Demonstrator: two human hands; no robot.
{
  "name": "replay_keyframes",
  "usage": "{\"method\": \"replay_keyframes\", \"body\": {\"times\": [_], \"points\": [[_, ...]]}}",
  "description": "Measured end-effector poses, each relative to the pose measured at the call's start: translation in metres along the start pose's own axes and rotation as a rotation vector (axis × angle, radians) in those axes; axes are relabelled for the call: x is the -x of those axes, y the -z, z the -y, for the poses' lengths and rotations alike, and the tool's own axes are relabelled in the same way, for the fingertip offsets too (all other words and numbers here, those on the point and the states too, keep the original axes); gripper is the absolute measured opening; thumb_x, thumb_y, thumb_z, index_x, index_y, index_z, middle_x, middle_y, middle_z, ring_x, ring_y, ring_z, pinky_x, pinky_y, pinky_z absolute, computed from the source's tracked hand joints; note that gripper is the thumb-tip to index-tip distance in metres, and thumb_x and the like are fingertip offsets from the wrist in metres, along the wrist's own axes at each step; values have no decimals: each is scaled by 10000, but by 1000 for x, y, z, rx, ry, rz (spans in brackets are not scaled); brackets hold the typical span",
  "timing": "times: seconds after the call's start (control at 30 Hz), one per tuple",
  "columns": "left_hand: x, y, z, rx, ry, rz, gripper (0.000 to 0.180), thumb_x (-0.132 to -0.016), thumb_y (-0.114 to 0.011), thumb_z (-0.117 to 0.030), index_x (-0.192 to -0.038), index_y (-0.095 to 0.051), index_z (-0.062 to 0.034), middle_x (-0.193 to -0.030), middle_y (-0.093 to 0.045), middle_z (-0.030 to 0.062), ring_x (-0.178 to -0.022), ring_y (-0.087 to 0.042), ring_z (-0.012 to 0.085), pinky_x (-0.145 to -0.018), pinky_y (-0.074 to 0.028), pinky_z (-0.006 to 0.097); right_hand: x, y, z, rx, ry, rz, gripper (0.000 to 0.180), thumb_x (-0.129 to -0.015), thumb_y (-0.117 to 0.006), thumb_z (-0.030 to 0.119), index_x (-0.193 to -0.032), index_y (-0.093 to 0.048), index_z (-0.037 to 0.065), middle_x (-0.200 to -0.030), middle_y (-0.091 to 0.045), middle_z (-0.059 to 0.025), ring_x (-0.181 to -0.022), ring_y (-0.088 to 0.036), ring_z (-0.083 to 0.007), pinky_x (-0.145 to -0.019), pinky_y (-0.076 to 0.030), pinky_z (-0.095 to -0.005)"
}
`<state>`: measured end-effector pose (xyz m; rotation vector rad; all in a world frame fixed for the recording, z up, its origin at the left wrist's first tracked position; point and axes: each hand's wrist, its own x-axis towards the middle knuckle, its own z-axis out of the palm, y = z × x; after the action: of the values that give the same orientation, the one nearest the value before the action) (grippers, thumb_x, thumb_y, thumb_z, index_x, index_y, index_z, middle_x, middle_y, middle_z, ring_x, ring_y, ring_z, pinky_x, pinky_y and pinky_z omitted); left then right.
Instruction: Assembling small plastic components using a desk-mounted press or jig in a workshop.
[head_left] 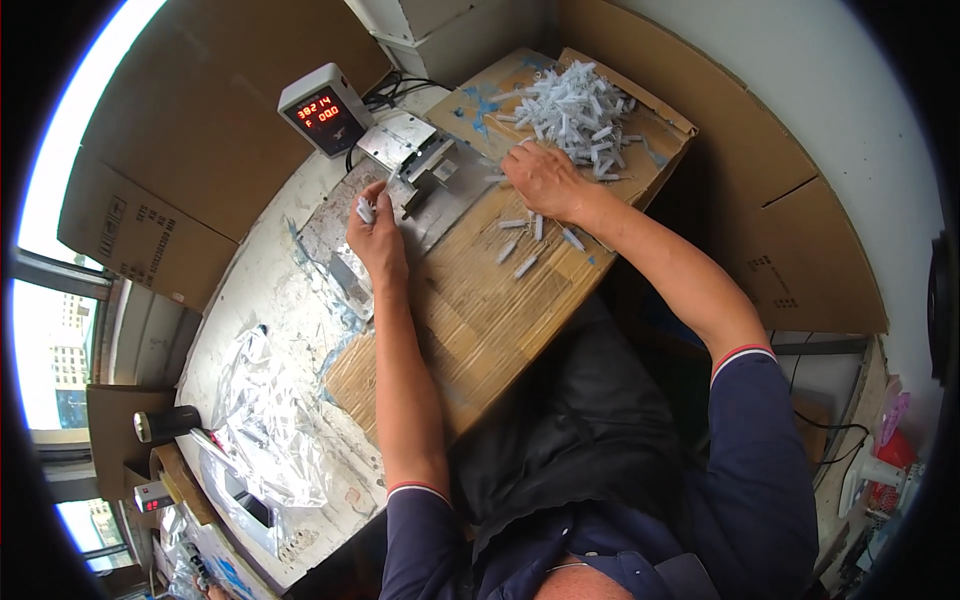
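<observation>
Seemingly loading the metal fixture [424, 163] just beyond the left hand [377, 238], with a white piece [366, 210] held in that grasp and the right hand [545, 182] curled just short of the white pile [578, 108], grip impossible to tell, likely needing careful alignment next.

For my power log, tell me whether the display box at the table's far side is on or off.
On: the display box shows glowing red digits.

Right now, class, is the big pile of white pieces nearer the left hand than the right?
No, the pile lies just beyond the right hand, well away from the left hand.
</observation>
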<state>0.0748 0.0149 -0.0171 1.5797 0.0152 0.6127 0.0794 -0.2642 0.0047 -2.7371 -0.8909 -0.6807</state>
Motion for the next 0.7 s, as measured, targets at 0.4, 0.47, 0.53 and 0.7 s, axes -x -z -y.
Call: {"method": "replay_keyframes", "body": {"times": [0.4, 0.47, 0.53, 0.7], "points": [[7, -9, -33, 693, 581, 321, 80, -1054, -558, -154, -1075, -579, -80, -908, -633, 27, -533, -395, 63, -440, -315, 191, -20, 24, 37, -1146, -637, -216, 181, -970, -663, 183, -949, -616, 10, -847, -723, -91, -696, -683, -149, -613, -533, -280], [13, -18, -46, 669, 625, 265, 76, -1050, -563, -144, -1071, -590, -76, -893, -647, 37, -532, -387, 58, -444, -308, 192, -22, 28, 43, -1398, -747, -209, 174, -978, -658, 182, -959, -616, 14, -854, -719, -87, -705, -682, -123, -594, -533, -246], [14, -15, -38, 593, 556, 352, 78, -1045, -571, -140, -1072, -600, -73, -889, -655, 37, -534, -388, 52, -448, -307, 195, -24, 30, 51, -1645, -826, -298, 157, -991, -649, 173, -989, -613, 20, -878, -720, -100, -703, -686, -134, -583, -550, -228], [19, -12, -47, 323, 431, 625, 81, -1014, -614, -115, -1058, -654, -61, -874, -673, 0, -587, -439, 29, -494, -339, 205, -27, 22, 56, -1627, -936, -609, 148, -978, -630, 143, -978, -599, -2, -877, -708, -117, -673, -678, -147, -576, -582, -271]]}}
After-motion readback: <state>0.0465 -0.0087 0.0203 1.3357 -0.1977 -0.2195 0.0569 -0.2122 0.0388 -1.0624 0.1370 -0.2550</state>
